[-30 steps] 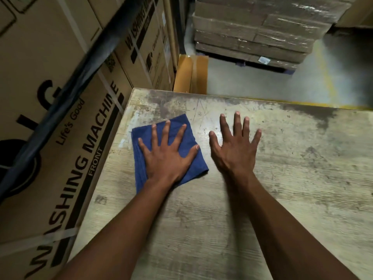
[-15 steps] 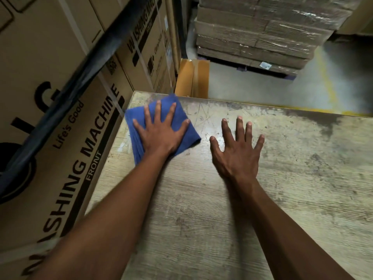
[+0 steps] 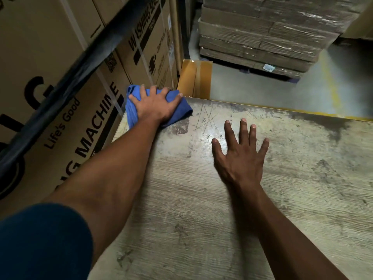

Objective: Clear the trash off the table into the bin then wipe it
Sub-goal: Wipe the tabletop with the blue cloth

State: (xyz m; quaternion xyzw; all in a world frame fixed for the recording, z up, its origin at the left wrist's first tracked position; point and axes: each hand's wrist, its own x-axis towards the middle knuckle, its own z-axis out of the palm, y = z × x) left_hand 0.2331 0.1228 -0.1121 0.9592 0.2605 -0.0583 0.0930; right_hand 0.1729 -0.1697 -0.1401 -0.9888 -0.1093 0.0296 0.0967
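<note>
Surface [image 3: 232, 209] showed no trash, so you were on the wipe step. Your left hand [image 3: 155, 107] had pushed the blue cloth [image 3: 181, 113] from mid-surface up to the far-left corner by the washing machine boxes [image 3: 60, 98], fingers spread flat, pressing it. Your right hand [image 3: 240, 156] stayed flat, fingers splayed, right of the cloth.

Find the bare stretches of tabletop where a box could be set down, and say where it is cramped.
Bare: table right of the right hand, and the near part between the forearms. Cramped: far left corner, where the left hand presses the blue cloth beside the washing machine cartons.
</note>
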